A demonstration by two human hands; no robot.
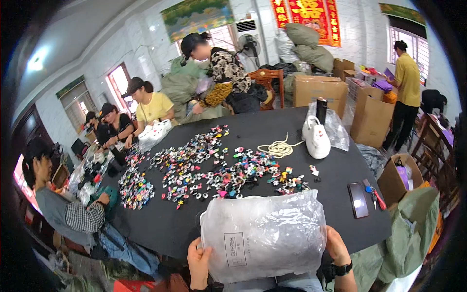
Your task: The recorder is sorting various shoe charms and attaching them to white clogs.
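A frosted, see-through plastic bag (272, 243) with a dark printed box on its front is held up before me, at the near edge of the black table (272, 126). My left hand (198, 260) pinches its left edge, thumb in front. On the opposite edge my right hand (336, 247) is closed, its fingers partly hidden by the bag. The bag looks puffed out; I cannot make out its contents. Just beyond it lie piles of small colourful shoe charms (243, 170). A white clog (315, 138) stands farther off to the right.
A coil of cream cord (279, 147) and a dark bottle (321, 110) are near the clog. At right lie a phone (358, 199) and keys (373, 195). Several people sit along the left and far sides, one near white clogs (154, 132). Cardboard boxes (372, 117) stand beyond the table.
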